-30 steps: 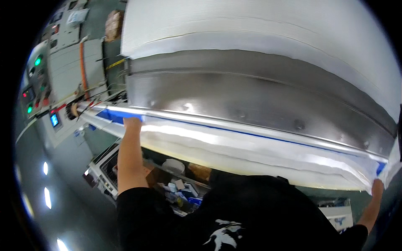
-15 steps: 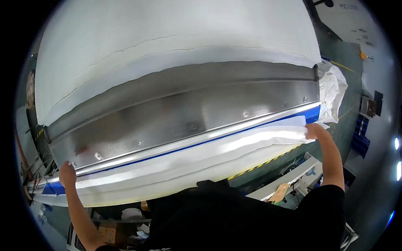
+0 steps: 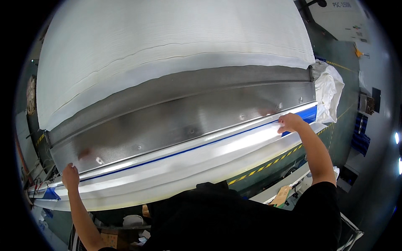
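A long strip of white sheet material (image 3: 201, 157) runs along the near side of a machine, in front of a grey metal plate (image 3: 163, 121). My right hand (image 3: 292, 123) pinches the strip's far edge at its right end, beside a bare stretch of blue surface (image 3: 307, 113). At the far left my left hand (image 3: 70, 176) is closed at the strip's other end, by the plate's corner; its fingertips pinch the white sheet's edge, partly hidden. A thin blue line shows between the strip and a white rail (image 3: 201, 139).
A wide white sheet (image 3: 176, 29) covers the surface beyond the plate. Bunched white material (image 3: 328, 90) hangs at the right end. Yellow-black tape (image 3: 268, 165) marks the green floor. Below my right arm stands a white cart (image 3: 268, 193) with a piece of cardboard on it.
My right hand has moved left and slightly up, drawing the strip's right end with it and baring more blue surface. The left hand stays near the same corner.
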`<state>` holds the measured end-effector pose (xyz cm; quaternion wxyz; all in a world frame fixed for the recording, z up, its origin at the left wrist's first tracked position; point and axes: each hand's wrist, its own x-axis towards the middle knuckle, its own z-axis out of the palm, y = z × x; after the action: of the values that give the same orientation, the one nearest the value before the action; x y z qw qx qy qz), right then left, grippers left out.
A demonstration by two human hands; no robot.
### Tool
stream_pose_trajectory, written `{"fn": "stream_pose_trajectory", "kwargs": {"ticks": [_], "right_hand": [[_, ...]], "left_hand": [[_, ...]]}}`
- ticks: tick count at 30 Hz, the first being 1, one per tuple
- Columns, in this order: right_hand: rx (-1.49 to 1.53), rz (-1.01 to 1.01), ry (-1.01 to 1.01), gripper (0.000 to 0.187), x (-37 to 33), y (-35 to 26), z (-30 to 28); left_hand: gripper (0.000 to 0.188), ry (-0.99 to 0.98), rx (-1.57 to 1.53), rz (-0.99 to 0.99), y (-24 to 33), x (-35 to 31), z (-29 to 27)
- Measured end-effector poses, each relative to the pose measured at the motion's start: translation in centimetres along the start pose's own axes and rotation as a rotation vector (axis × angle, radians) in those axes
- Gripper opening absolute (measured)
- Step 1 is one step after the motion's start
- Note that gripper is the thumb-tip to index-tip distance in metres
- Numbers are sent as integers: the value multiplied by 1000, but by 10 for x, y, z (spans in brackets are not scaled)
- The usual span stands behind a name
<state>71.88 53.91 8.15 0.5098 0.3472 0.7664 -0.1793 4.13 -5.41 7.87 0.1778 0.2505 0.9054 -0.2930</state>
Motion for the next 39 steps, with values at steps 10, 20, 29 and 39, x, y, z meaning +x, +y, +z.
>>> {"fn": "stream_pose_trajectory", "kwargs": {"ticks": [10,20,29,39], "right_hand": [[-226,70,82,33,6,-28,17],[-132,-330,384,23,12,-298,-95],[132,-898,558,21,32,-633,-231],[289,-1101,654,22,94,-846,-320]], "left_hand": [[40,287,-432,-125,6,32,56],[39,833,-497,99,43,82,24],[46,829,-777,97,46,83,33],[46,753,-868,125,42,88,28]]}}
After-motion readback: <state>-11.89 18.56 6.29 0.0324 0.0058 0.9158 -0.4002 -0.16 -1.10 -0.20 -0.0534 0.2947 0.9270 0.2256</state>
